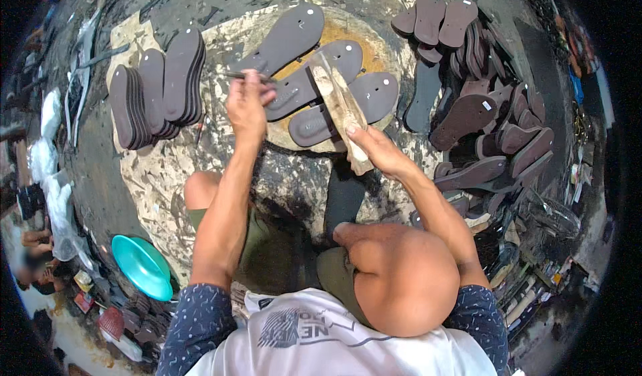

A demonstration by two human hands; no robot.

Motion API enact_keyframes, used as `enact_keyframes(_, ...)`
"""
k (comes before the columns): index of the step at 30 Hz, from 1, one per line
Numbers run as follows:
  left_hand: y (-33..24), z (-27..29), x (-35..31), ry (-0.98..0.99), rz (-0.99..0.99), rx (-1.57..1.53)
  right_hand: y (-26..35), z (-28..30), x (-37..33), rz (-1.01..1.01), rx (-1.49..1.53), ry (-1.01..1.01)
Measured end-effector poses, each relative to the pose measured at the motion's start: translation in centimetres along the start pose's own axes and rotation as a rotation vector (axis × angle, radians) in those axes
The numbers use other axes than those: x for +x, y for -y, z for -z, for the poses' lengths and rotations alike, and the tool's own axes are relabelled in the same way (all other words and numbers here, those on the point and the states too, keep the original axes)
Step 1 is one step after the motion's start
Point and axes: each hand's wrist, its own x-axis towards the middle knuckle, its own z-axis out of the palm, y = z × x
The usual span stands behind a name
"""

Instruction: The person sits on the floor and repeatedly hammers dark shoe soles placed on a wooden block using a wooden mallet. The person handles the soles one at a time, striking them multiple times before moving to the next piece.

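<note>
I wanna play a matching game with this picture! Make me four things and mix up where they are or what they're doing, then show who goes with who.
Things:
1. Basin
2. Left hand
3. Three soles
4. Right hand

Matches:
A. on the round slab
B. holding a pale wooden piece
C. turquoise, at the lower left
D. holding a thin dark object

Right pairs: 1-C, 2-D, 3-A, 4-B

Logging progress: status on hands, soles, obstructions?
Left hand gripping thin dark tool. Right hand holding pale wooden block. Three soles on round board; block partly hides two.
</note>
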Motion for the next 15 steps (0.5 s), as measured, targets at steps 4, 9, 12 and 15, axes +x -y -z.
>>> enact_keyframes(4, 0.9, -0.4, -4.3, 0.212, -0.126, 0.428, -1.6, -0.8, -0.7, -0.017, 0.029, -0.002)
enact_keyframes(9, 1.2, -0.1, -3.7, 0.189, -0.086, 0.372, -1.5, -1.4, -0.8, 0.040, 0.054, -0.024)
enact_keyframes(12, 1.3, -0.1, -3.8, 0.186, -0.084, 0.344, -1.3, -1.3, -0.9, 0.005, 0.052, -0.010)
enact_keyframes(15, 0.5, -0.3, -4.5, 0.248, -0.212, 0.566, -2.9, -1.4, -0.4, 0.091, 0.087, -0.014)
